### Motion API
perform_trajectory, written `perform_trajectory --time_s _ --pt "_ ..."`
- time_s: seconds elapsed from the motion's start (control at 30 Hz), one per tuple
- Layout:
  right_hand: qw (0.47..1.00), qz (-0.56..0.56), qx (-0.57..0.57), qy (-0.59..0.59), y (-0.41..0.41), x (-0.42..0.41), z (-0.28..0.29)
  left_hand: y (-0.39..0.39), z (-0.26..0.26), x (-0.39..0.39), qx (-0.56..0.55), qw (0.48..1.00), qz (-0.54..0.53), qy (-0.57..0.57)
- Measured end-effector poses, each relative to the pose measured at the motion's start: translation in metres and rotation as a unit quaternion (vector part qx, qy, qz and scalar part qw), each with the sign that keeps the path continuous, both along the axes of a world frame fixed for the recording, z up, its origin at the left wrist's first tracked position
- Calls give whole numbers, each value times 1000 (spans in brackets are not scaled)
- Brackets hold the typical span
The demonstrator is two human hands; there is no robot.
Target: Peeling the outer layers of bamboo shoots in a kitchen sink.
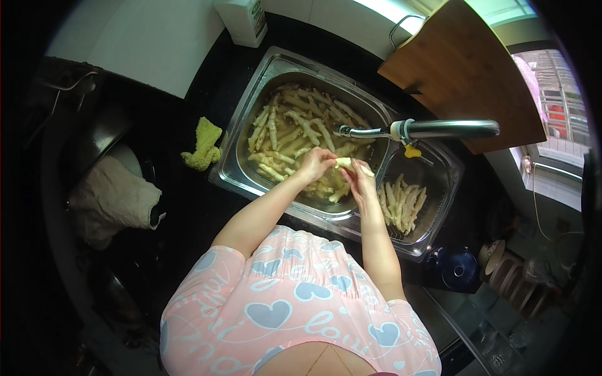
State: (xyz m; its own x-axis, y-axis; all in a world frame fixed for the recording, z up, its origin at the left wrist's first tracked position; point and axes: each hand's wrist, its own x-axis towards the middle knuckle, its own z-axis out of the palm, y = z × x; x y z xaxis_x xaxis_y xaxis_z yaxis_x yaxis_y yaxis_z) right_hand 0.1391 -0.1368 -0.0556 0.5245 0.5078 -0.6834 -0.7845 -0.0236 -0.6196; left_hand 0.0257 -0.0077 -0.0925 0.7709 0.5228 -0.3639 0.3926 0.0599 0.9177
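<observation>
Between my two hands is a pale chicken foot (345, 162), raised above the water in the large sink basin (241, 157). My left hand (318, 164) pinches one end of it with thumb and fingers. My right hand (360, 181) grips the other end, and part of the foot shows past the fingers. Many more chicken feet (301, 123) lie in the cloudy water beneath. In the smaller basin (435, 197) on the right, a heap of chicken feet (402, 204) rests on a wire rack.
A flexible-necked faucet (447, 129) with a yellow tag reaches over the basins. Behind it leans a wooden board (470, 70). A yellow-green cloth (203, 144) lies left of the sink, and a white bottle (242, 21) stands behind. A blue lidded pot (454, 269) sits at right.
</observation>
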Motion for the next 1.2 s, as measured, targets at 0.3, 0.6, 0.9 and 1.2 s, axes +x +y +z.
perform_trajectory --time_s 0.3,0.6,0.9,1.2 --pt "990 12 -144 11 21 -9 -101 17 -75 -13 16 985 -70 158" --pt "994 48 -59 -83 16 -1 -2 16 -12 -17 -100 994 -36 27" --pt "983 60 5 -172 -10 -7 79 3 100 -22 -159 985 -61 -33" --pt "975 71 107 -183 -23 -17 130 -10 124 -25 -206 970 -26 -125"
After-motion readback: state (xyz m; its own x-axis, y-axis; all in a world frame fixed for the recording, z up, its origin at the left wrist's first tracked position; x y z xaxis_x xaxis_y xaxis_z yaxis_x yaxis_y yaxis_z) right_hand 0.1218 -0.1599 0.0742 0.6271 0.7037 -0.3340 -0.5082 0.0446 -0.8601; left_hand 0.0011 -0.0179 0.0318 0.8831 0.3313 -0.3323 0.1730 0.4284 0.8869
